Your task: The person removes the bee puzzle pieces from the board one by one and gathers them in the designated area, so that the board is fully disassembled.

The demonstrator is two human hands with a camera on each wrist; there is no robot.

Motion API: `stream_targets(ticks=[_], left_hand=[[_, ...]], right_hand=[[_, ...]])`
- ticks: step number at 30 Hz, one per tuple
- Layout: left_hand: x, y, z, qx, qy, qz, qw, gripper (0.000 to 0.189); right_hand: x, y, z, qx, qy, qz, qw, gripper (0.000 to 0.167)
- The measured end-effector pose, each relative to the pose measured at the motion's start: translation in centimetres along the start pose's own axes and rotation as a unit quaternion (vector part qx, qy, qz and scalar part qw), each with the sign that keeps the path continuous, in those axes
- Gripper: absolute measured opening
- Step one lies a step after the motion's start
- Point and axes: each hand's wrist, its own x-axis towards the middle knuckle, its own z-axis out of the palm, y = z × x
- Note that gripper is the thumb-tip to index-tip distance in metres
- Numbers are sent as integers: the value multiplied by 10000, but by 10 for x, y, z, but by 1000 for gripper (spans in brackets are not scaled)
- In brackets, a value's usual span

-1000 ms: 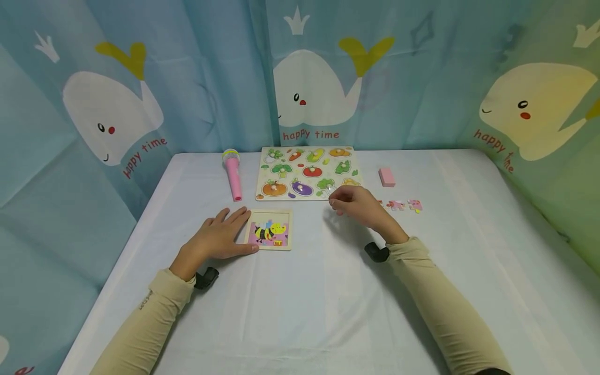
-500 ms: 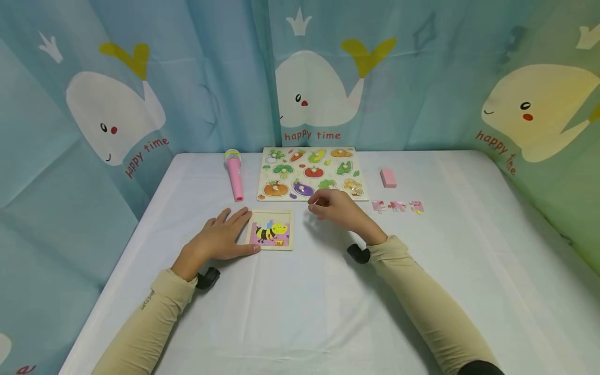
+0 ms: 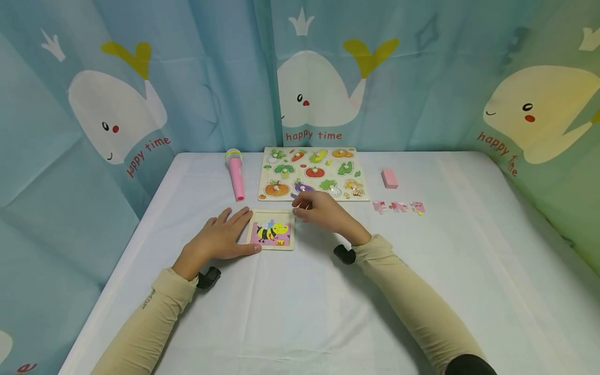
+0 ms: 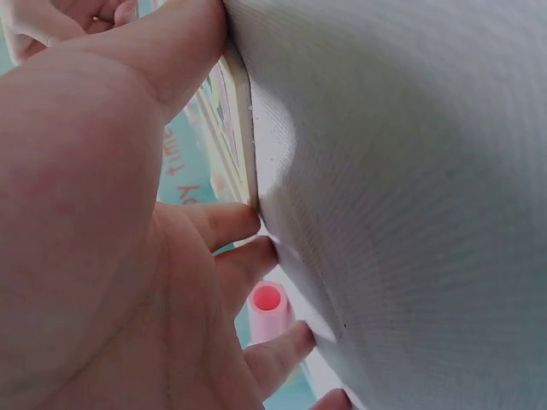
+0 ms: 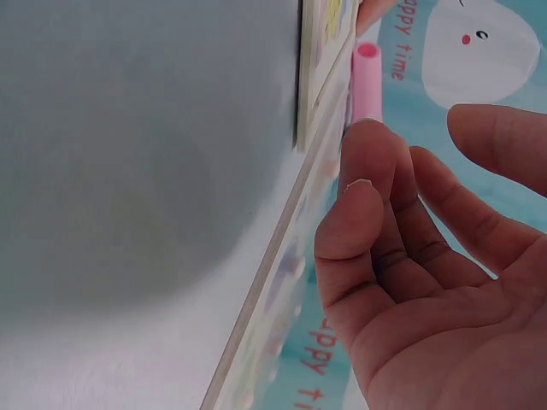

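Observation:
A small square bee jigsaw puzzle in a wooden frame point(image 3: 292, 237) lies on the white cloth. My left hand point(image 3: 213, 242) rests flat at its left side, fingers spread. Its thumb touches the frame's near edge, and a fingertip meets the far left corner; the left wrist view shows both contacts. My right hand point(image 3: 325, 212) hovers at the frame's upper right corner, thumb and index finger pinched together. In the right wrist view a thin pale edge of a puzzle piece point(image 5: 359, 182) shows at the thumb tip; the fingers hide the rest.
Behind the hands lies a vegetable peg puzzle board point(image 3: 292, 172). A pink toy microphone point(image 3: 236, 177) stands to its left, a pink block point(image 3: 389, 178) to its right. Three pink jigsaw pieces point(image 3: 399, 207) lie in a row at right. A whale-print curtain point(image 3: 225, 78) hangs behind the table.
My right hand has moved left from beside the loose pieces, past the board's near edge, to the bee puzzle's upper right corner. My left hand has stayed on the frame.

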Motion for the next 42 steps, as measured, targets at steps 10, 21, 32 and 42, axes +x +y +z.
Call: stream_targets(ticks=[10,21,32,42], left_hand=[[0,4,-5,110,-73,-45,9999,101],[0,4,-6,172,-20,30,9998,99],[-1,3,-6,161,-23,58,9999,98],[-2,3,-6,166,38,117,9998,97]], right_hand=[[10,-11,14,-193,-257,-367,9988,15],[23,-24,30,-482,-572,-166,9971,17],[32,-28,43,-727,-1140,-212,9906,20],[40,-32,51,-1063,-1341,-324,9847,24]])
